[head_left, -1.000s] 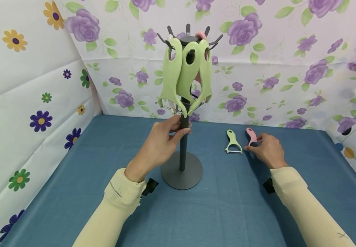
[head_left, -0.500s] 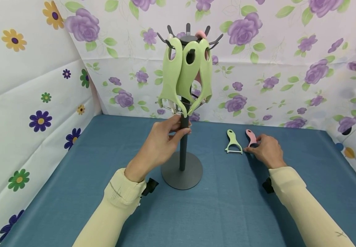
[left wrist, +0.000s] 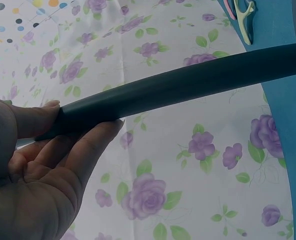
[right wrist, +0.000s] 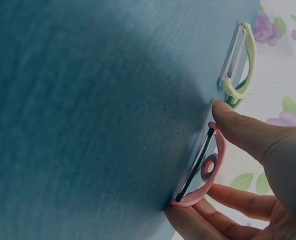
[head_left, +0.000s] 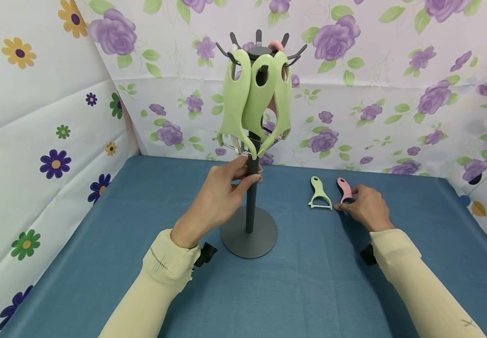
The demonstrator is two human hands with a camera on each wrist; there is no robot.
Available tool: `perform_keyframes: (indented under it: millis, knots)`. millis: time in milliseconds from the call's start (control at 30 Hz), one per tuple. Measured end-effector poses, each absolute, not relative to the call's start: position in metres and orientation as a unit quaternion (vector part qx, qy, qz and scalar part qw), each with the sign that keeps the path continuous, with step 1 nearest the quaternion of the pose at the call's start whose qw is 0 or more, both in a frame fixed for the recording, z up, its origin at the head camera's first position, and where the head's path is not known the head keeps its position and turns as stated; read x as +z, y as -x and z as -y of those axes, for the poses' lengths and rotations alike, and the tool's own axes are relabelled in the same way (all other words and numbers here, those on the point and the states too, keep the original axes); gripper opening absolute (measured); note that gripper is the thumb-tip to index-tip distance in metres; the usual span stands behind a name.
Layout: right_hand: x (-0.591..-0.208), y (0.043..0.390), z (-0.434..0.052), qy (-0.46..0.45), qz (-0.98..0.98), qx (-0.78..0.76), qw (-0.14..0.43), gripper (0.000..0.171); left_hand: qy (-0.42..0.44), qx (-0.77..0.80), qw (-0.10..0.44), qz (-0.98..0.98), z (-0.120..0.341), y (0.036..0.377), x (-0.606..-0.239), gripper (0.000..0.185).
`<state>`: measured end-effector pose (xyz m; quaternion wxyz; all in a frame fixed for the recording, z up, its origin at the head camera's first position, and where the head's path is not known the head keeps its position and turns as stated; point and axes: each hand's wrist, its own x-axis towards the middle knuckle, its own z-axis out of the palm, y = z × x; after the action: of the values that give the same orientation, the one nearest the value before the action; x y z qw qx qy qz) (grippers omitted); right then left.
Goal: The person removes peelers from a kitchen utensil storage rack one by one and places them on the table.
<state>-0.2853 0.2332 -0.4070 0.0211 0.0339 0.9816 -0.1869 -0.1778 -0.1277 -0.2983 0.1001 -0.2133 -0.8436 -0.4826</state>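
L hand point(head_left: 217, 201) grips the stand point(head_left: 249, 197), fingers point(left wrist: 83, 147) and thumb curled round its smooth dark-grey round pole just under the hung peelers point(head_left: 255, 101); disc base flat on table point(head_left: 294, 291). Those are glossy green plastic, Y-shaped, handles up on hooks, blades down.

R hand point(head_left: 367, 206) pinches the pink peeler point(head_left: 344, 189), lying flat on table right of stand; long axis runs away from the person, handle far, blade near. Green peeler point(head_left: 320, 193) lies just beside it, parallel.

Table has matte blue cloth w/ fine weave. Walls point(head_left: 395, 94): wrinkled floral sheets.
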Motion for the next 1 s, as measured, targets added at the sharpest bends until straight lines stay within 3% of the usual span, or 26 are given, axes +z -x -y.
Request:
perform_keyframes:
  millis: [1000]
  knots:
    - [-0.4024,0.2822,-0.2354,-0.028,-0.982,-0.180,0.046,0.079,0.200,-0.497,0.091,0.839,0.1276,0.1769,-0.2981,0.017]
